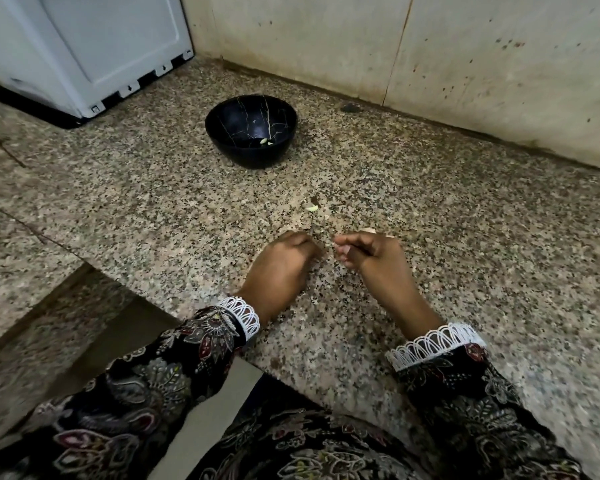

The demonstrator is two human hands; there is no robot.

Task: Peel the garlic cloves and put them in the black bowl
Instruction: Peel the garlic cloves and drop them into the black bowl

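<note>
A: Big stuff first. We're over a speckled brown-and-grey granite counter (413,188), w/ a stained beige tiled wall (465,53) behind it and a white boxy appliance (84,53) at far left, standing on the counter's back corner.

B: Then our sleeves: dark floral fabric w/ white lace cuffs (433,344), both forearms resting on the counter near its front edge.

A: Next the round black bowl w/ thin gold crack lines (251,131). It sits upright, well beyond our hands, nearer the wall. Inside, at the bottom, a couple of small pale peeled garlic cloves (264,142).

B: Hands. Our left hand (279,261) is knuckles up, fingers curled under; can't tell if anything's in it. Our right hand (368,251) has thumb & fingers curled together, pinching smth small and pale at the tips, prob. a clove, too small to be sure. The two hands are near each other, not touching.

A: Smallest: one pale garlic scrap (312,208) lying on the counter betw. the hands and the bowl, w/ a dark speck just beside it.
</note>
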